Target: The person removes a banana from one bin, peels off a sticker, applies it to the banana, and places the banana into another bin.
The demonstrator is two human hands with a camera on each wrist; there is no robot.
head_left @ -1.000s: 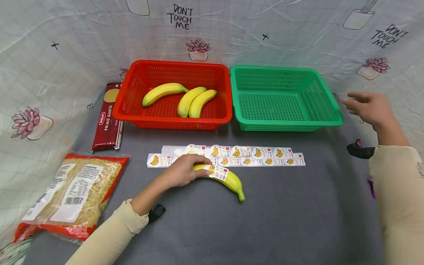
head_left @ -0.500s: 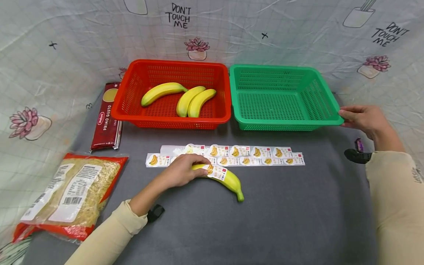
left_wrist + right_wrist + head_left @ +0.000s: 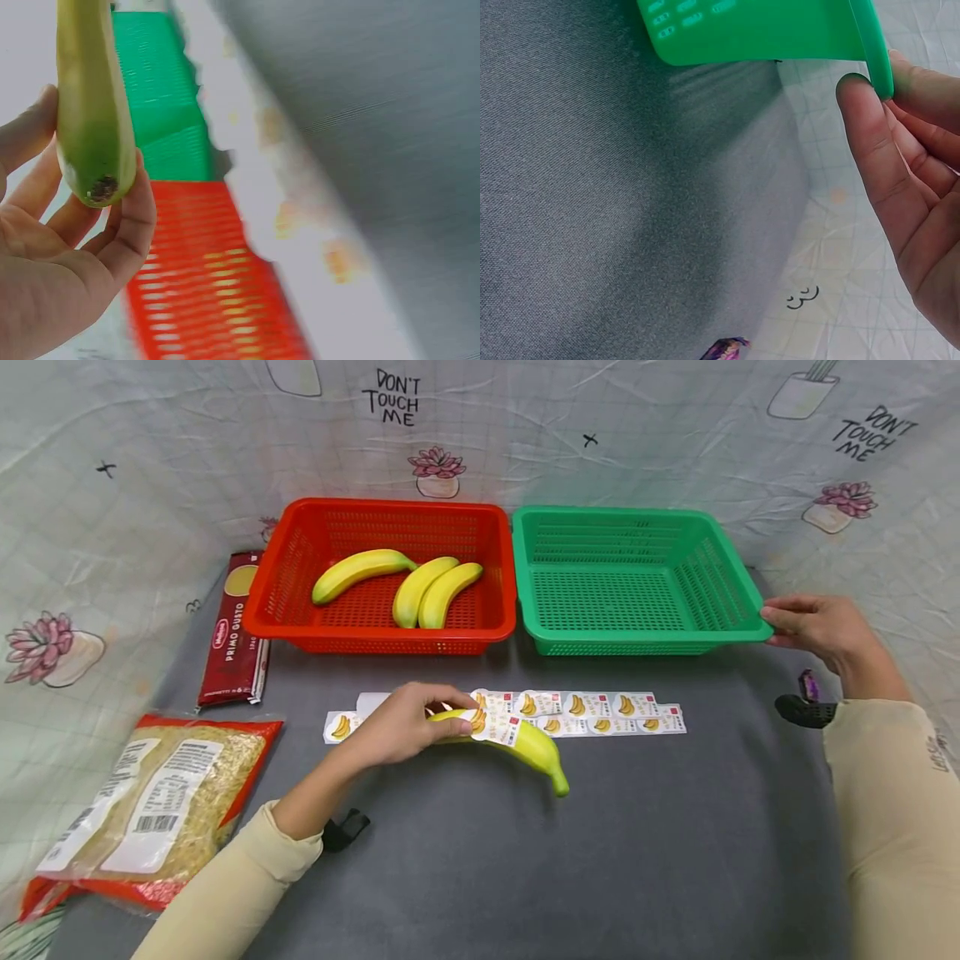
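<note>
My left hand [image 3: 401,724] grips a yellow-green banana [image 3: 525,745] carrying a white sticker, lifted a little off the grey cloth. In the left wrist view the banana [image 3: 88,105] lies in my curled fingers [image 3: 127,225]. A strip of banana stickers [image 3: 592,714] lies just behind it. My right hand [image 3: 806,622] pinches the right front corner of the empty green basket [image 3: 750,631]; the right wrist view shows thumb and fingers [image 3: 874,142] on the green rim [image 3: 874,45]. The red basket [image 3: 375,639] holds three bananas [image 3: 420,589].
A red spaghetti packet [image 3: 232,635] lies left of the red basket. A bag of noodles [image 3: 150,806] lies at the front left. A small purple object [image 3: 808,683] sits near my right wrist. A patterned sheet forms the backdrop.
My right hand came down from the air onto the green basket's corner and holds it. My left hand lifted the banana slightly and shifted it right.
</note>
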